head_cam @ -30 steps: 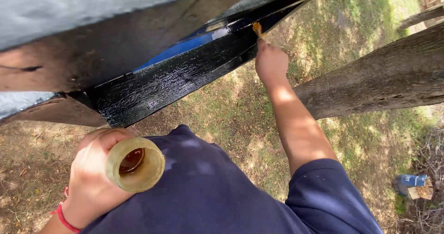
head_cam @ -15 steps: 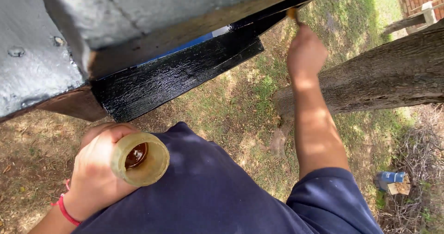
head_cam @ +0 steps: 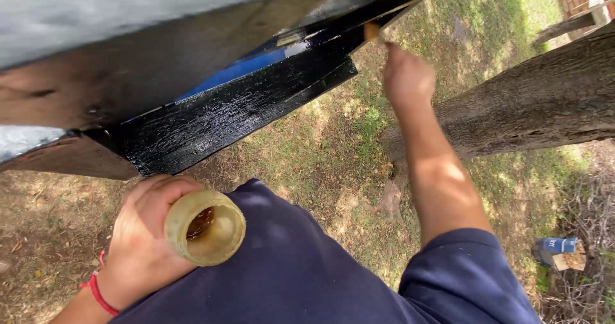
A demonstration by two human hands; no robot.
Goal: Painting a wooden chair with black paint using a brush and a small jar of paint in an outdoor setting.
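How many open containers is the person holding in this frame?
1. A yellowish open-mouthed jar sits in the left hand, low in the frame against the navy shirt. The right hand holds a brush handle instead, up at the black-painted board.

Jar (head_cam: 206, 226) left, brush (head_cam: 371, 31) against board (head_cam: 237, 113) above, trunk (head_cam: 544, 100) right

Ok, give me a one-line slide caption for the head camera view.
Left hand grips an open yellowish jar while right hand holds a brush to a wet black board.
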